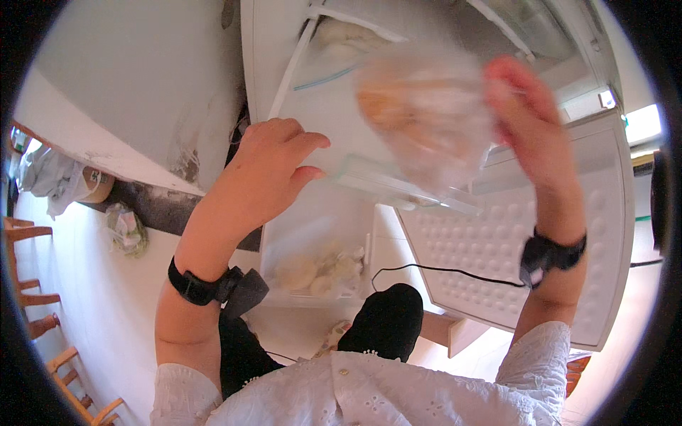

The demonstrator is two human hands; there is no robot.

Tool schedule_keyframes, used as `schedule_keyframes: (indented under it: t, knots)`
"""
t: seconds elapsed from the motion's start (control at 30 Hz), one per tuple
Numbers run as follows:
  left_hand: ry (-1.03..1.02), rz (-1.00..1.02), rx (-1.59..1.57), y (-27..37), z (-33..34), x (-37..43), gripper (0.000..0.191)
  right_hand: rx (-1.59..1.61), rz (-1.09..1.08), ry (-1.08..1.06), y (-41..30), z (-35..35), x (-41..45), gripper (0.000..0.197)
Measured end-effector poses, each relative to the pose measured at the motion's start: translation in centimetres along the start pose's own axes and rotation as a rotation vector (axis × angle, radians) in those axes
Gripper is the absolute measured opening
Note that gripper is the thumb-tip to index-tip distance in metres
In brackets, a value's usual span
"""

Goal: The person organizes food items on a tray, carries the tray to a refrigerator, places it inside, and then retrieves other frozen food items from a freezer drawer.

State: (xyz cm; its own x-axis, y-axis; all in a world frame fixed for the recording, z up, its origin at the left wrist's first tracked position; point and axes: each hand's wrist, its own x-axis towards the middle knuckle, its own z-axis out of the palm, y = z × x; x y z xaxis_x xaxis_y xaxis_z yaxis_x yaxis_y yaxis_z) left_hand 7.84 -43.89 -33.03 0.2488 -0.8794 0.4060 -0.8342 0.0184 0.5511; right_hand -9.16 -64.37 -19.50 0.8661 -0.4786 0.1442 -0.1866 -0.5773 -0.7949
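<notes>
My right hand (525, 109) grips a clear plastic bag (426, 117) by its right side. The bag is blurred and holds pale and orange-brown food that I cannot identify. To the left, my left hand (261, 170) is empty, its thumb and forefinger apart. Both hands are over an open freezer or refrigerator compartment (314, 109). A whitish bag (349, 37) lies at its back, with a blue strip in front of it. Below my left hand, a pulled-out translucent drawer (319, 301) holds pale lumps in plastic (314, 271).
The open appliance door (474, 255), with a bumpy inner face, stands at right. A black cable (447, 269) crosses in front of it. A stained wall (133, 96) rises at left. Plastic bags (125, 229) and wooden chairs (32, 298) stand on the left side.
</notes>
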Motion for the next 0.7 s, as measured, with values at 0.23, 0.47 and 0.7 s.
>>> schedule_keyframes:
  t: [0.23,0.47,0.7]
  knots:
    - [-0.066,-0.008,0.057,0.0,0.0,0.0,0.032,-0.268,0.125,-0.222,9.8,3.4,4.1,0.015]
    - [0.103,0.131,0.008,-1.7,1.7,0.3,0.025,-0.302,0.331,-0.649,10.7,2.1,1.7,0.017]
    - [-0.124,-0.033,0.014,0.0,0.0,1.6,0.028,-0.174,-0.070,-0.271,4.8,2.6,-5.9,0.029]
